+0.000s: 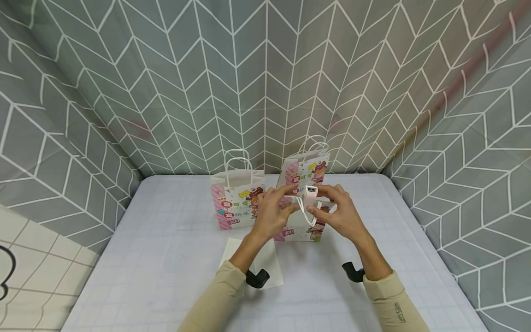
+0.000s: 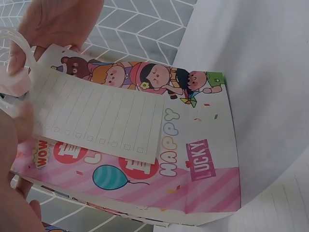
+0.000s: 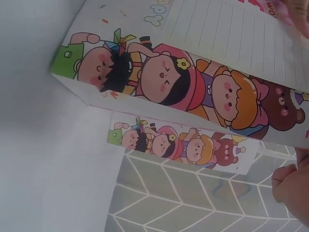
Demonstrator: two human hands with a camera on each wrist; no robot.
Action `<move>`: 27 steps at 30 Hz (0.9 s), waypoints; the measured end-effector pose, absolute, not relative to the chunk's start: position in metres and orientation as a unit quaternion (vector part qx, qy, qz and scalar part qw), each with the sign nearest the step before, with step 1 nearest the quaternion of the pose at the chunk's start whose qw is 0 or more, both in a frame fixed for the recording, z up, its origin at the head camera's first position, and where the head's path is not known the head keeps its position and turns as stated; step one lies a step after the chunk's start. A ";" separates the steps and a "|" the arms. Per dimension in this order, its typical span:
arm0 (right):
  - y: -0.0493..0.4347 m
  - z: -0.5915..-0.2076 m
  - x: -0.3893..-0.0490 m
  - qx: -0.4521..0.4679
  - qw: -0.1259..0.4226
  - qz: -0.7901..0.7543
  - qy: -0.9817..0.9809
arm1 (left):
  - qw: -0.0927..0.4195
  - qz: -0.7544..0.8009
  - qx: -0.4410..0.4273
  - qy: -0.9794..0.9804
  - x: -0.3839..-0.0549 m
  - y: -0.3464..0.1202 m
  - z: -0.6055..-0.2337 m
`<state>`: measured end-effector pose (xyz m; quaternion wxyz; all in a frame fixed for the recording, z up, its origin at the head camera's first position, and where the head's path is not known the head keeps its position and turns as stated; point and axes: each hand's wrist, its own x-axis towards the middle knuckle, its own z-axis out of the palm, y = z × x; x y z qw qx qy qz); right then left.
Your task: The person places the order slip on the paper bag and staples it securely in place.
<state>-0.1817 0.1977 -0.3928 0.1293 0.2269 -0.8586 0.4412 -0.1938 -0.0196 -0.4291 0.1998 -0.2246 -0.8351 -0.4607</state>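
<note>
Now pinching, between thumb and index finger of the right grip [image 1: 342, 214], a small pink block [image 1: 310, 199], smooth-sided, with a dark rectangular port set in its white end. Curling the left grip [image 1: 269, 214] round a thin white cable [image 2: 24, 42], pliable and looped in slack strands beside the block. Holding both in mid-air, between the two hands, above the pale, faintly gridded surface [image 1: 166, 258] and near the upper part of a boxy front bag [image 2: 212, 130]. On that bag, stiff white paper printed with pink diagonal stripes, a turquoise balloon, bright lettering and round-faced cartoon figures. Overlapping its face, a flat rectangular checklist sheet [image 2: 96, 116], matte and finely ruled, with a row of little squares; hard to tell whether touching. Upright just behind, a rear right bag [image 1: 304, 168] with thin, rope-like handles; to the left, a similarly patterned left bag [image 1: 221, 203], handles arched. Flat beneath the left forearm, loose white paper [image 1: 267, 263]. Past the far edge, hanging in soft folds, a grey curtain [image 1: 265, 92] with white chevron lines.
</note>
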 end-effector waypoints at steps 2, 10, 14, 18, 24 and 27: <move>0.198 -0.393 -0.182 0.226 0.125 0.453 -0.853 | 0.207 -0.457 -0.218 -0.837 -0.194 -0.019 -0.431; 0.201 -0.391 -0.181 0.190 0.135 0.512 -0.827 | 0.210 -0.474 -0.192 -0.833 -0.194 -0.017 -0.432; 0.198 -0.376 -0.171 0.162 0.161 0.526 -0.819 | 0.205 -0.489 -0.190 -0.827 -0.194 -0.018 -0.434; 0.197 -0.359 -0.159 0.138 0.192 0.534 -0.812 | 0.198 -0.499 -0.190 -0.822 -0.195 -0.020 -0.436; 0.211 -0.367 -0.158 0.098 0.232 0.546 -0.799 | 0.188 -0.500 -0.193 -0.823 -0.195 -0.022 -0.440; 0.225 -0.378 -0.161 0.085 0.237 0.552 -0.795 | 0.182 -0.496 -0.187 -0.828 -0.195 -0.022 -0.441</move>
